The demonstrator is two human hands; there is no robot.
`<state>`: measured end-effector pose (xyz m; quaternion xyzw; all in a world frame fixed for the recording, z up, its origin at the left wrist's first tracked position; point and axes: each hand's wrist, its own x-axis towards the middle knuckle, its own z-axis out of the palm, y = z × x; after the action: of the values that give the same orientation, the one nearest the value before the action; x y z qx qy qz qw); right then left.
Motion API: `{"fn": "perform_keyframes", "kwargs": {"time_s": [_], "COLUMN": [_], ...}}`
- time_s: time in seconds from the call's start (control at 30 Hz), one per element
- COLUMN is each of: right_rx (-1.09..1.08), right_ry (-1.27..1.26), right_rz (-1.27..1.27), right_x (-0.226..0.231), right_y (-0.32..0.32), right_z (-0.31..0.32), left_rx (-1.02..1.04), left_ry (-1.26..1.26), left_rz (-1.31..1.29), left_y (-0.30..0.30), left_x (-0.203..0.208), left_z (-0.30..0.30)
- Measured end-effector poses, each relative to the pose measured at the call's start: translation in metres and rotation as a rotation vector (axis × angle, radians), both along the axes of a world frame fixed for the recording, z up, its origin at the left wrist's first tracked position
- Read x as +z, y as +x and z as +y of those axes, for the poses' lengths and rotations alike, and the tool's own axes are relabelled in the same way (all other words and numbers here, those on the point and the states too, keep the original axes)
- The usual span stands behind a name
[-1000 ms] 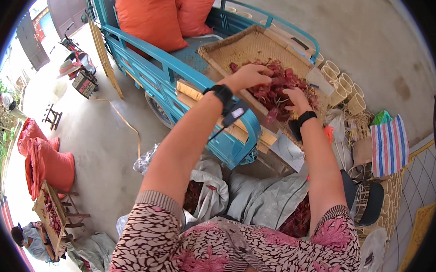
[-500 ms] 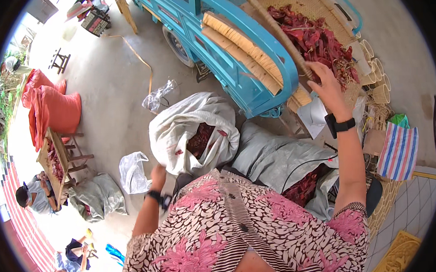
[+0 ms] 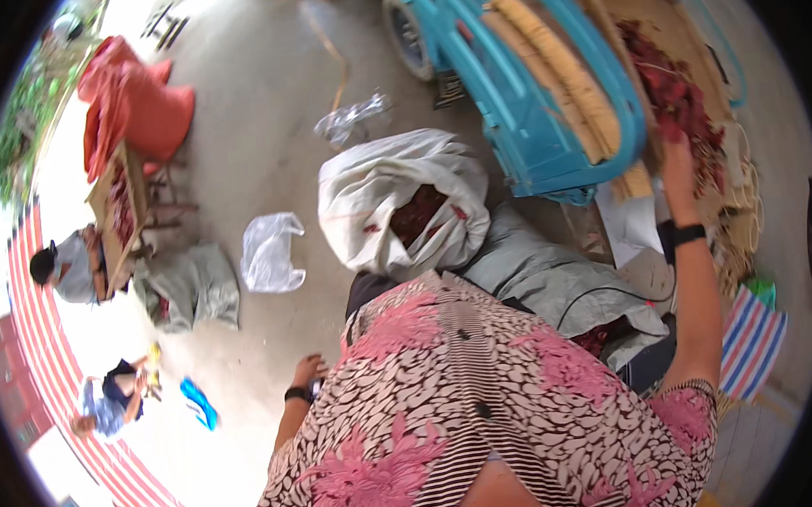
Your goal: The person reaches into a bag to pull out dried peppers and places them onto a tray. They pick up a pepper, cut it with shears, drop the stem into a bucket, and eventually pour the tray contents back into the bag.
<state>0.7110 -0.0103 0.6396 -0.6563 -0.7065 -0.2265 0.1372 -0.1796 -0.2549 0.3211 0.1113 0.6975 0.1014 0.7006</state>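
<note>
My right arm reaches out over a woven tray (image 3: 717,72) heaped with dried red chili peppers (image 3: 675,83). The right hand (image 3: 677,156) is at the near edge of that heap, its fingers smeared by motion and partly lost among the red, so whether it grips any peppers cannot be made out. Down by my left side hangs my left hand (image 3: 310,370), fingers loosely apart, holding nothing that I can see. In front of me stands a white woven sack (image 3: 358,197), rolled open over more dried peppers. A grey sack (image 3: 551,256) with peppers at its mouth lies right of it.
A blue three-wheeled cart (image 3: 517,104) stands ahead, close to the tray. Clear plastic bags (image 3: 273,252) lie on the concrete floor. At the left are red sacks (image 3: 137,102), a low table (image 3: 105,199) of peppers and two seated people. A striped bag (image 3: 752,343) is at the right.
My right hand has moved farther out, from the tray's edge to the pepper heap. My left hand has drawn back toward my side, away from the white sack. The whole view has shifted.
</note>
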Motion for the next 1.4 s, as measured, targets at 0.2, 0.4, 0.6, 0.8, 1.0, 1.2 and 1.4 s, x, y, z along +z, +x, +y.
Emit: {"fn": "perform_keyframes", "kwargs": {"time_s": [0.2,0.4,0.6,0.8,1.0,1.2,1.4], "right_rx": [-0.418,-0.688,0.343,0.171,-0.176,-0.216,-0.596], "right_ry": [0.01,0.208,-0.207,-0.878,-1.093,-0.997,-1.112], "right_rz": [1.218,0.591,0.353,0.615,0.795,0.673,0.534], "right_x": [0.039,0.086,0.01,-0.256,-0.458,-0.57,-0.631], "right_y": [0.009,0.039,-0.275,-0.327,-0.318,-0.323,-0.307], "right_z": [0.024,0.024,-0.009,-0.038,-0.021,0.015,0.034], "left_rx": [-0.049,-0.444,-0.713,-1.251,-1.425,-1.422,-1.44], "left_ry": [0.001,0.089,0.289,-0.083,-0.431,-0.327,-0.337], "left_rz": [0.105,0.373,0.27,0.147,0.276,0.258,0.211], "left_y": [0.05,0.043,0.084,0.168,0.203,0.181,0.176], "left_x": [0.075,0.06,0.026,0.012,0.019,0.008,0.003], "left_z": [0.03,0.054,0.097,0.125,0.136,0.116,0.114]}}
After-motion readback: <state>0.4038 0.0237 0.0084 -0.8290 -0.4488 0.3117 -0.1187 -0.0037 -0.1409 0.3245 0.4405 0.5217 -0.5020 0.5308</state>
